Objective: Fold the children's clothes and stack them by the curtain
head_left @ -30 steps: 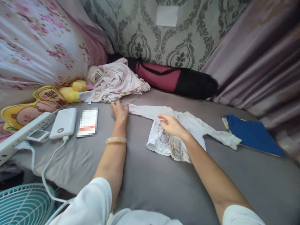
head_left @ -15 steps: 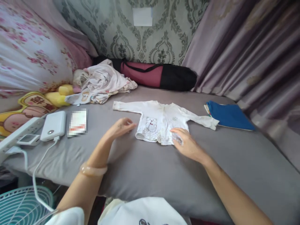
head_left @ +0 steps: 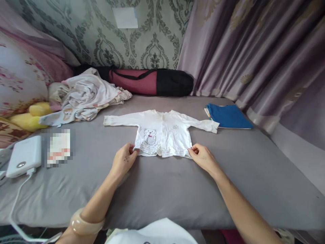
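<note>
Across the frame, the grey cloth-covered bed (head_left: 165,193) is carrying everything! Along the wall, a long maroon-and-black cylindrical bag (head_left: 143,81) is stretching out, with a crumpled heap of pale printed clothes (head_left: 85,89) slumping before it. Front and centre, the small white long-sleeved cloth jacket (head_left: 162,135) is lying flat, sleeves spreading, its right-hand cuff nearing the folded blue cloth (head_left: 230,117). And the hands: the left hand (head_left: 123,160) is pinching one hem corner, the right hand (head_left: 203,158) is pinching the other, each grip closing narrowly on fabric. Far left, a white rectangular power bank (head_left: 25,154) is resting.
</note>
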Motion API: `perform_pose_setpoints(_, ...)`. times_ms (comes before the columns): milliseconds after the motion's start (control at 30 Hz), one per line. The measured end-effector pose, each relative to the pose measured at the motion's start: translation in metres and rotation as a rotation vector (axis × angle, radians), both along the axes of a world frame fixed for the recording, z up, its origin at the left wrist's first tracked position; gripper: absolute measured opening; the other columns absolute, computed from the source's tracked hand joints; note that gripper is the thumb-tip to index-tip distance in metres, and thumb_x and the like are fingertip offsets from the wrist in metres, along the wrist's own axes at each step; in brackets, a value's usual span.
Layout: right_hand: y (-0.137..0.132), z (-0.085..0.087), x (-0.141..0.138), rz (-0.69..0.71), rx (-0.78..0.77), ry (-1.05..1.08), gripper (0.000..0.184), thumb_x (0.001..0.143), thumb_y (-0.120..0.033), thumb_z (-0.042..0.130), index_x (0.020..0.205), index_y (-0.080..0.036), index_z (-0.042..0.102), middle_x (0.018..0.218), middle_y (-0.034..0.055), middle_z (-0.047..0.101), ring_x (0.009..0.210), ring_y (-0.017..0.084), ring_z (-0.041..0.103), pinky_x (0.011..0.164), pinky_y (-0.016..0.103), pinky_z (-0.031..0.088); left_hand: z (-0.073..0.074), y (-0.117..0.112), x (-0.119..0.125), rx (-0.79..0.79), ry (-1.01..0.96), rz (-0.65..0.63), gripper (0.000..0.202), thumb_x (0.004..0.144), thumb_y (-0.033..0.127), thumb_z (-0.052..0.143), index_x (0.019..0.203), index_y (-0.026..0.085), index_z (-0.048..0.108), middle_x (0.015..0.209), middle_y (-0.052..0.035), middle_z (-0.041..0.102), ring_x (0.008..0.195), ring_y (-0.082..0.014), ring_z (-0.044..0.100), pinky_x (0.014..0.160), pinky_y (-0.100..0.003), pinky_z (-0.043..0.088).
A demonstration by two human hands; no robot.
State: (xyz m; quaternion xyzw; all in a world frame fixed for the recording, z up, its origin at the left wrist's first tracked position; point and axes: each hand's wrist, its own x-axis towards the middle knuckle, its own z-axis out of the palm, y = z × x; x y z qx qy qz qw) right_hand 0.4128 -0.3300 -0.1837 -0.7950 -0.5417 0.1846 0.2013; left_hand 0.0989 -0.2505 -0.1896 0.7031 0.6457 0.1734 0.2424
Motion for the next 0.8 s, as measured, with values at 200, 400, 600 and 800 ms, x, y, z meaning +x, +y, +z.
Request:
perform_pose_setpoints(200, 0.000, -0.003, 0.004, -0.088, 0.062, 0.138, 0.024, 0.080, -0.046, 0.051, 0.077, -0.022, 0.053, 0.056, -0.0017, 0.062, 0.053, 0.016, 0.056, 0.054, 0.026, 0.036, 0.000, -0.009, 0.003, 0.109, -0.009, 0.025, 0.014, 0.084, 0.030, 0.041, 0.092, 0.024, 0.050, 0.065, 0.0016, 0.055, 0.061, -0.0178, 0.054, 0.060, -0.026, 0.037)
perform_pose_setpoints(400, -0.002, -0.007, 0.011, -0.092, 0.064, 0.141, 0.018, 0.080, -0.041, 0.052, 0.084, -0.023, 0.050, 0.048, -0.0075, 0.054, 0.046, 0.013, 0.049, 0.053, 0.025, 0.034, 0.005, -0.014, -0.004, 0.082, 0.119, -0.019, 0.021, 0.089, 0.032, 0.039, 0.108, 0.026, 0.046, 0.070, 0.0021, 0.060, 0.060, -0.0177, 0.056, 0.057, -0.024, 0.033)
perform_pose_setpoints(600, -0.004, -0.003, 0.008, -0.090, -0.041, -0.050, 0.013, 0.083, -0.037, 0.051, 0.085, -0.025, 0.052, 0.055, -0.0046, 0.059, 0.052, 0.015, 0.053, 0.051, 0.025, 0.029, 0.008, -0.014, -0.012, 0.101, 0.312, -0.104, 0.027, 0.092, 0.032, 0.036, 0.114, 0.026, 0.049, 0.082, -0.0029, 0.064, 0.072, -0.0203, 0.061, 0.058, -0.025, 0.035)
perform_pose_setpoints(800, -0.009, 0.003, 0.002, -0.059, -0.128, -0.298, 0.018, 0.089, -0.039, 0.046, 0.091, -0.025, 0.058, 0.066, 0.0038, 0.065, 0.060, 0.020, 0.059, 0.052, 0.027, 0.024, 0.008, -0.012, -0.022, 0.156, 0.451, -0.236, 0.028, 0.094, 0.031, 0.034, 0.103, 0.025, 0.059, 0.088, -0.0069, 0.062, 0.085, -0.0228, 0.060, 0.062, -0.027, 0.037)
